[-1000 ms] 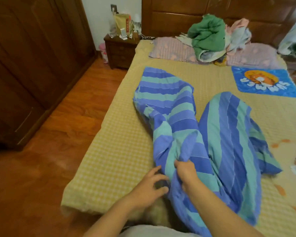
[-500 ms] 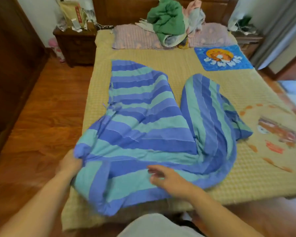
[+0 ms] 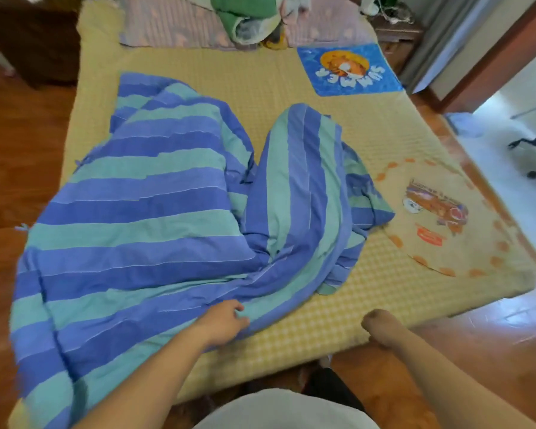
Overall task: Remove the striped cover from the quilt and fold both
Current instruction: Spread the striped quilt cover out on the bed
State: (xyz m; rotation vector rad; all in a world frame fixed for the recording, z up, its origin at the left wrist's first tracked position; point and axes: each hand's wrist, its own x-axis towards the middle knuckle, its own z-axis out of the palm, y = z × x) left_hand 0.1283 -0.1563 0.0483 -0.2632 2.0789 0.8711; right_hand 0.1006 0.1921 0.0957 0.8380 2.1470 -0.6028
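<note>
The bed [image 3: 291, 88], covered by a yellow checked sheet, fills most of the view, and the striped cover [image 3: 143, 218] with the quilt apparently inside lies spread across its left and middle, one corner hanging over the near-left edge and a bunched fold rising toward the centre. It looks soft, limp and bulky rather than heavy; it should drag and wrinkle easily, and the filling probably shifts inside, so the best holds are likely the hems and corners, or the opening with its small ties along the left edge. The left hand [image 3: 226, 320] has its fingers curled onto the near hem of the cover, pinching the cloth. The right hand [image 3: 381, 328] hangs over the bare sheet just beside the cover, fingers curled in, holding nothing that can be seen. At the headboard end sits a pile of clothes [image 3: 248, 20] on pink pillows; a blue mat [image 3: 347, 69] and a printed cushion [image 3: 437, 212] lie to the right, the cushion touching the cover's far-right corner and likely in the way of spreading it flat.
</note>
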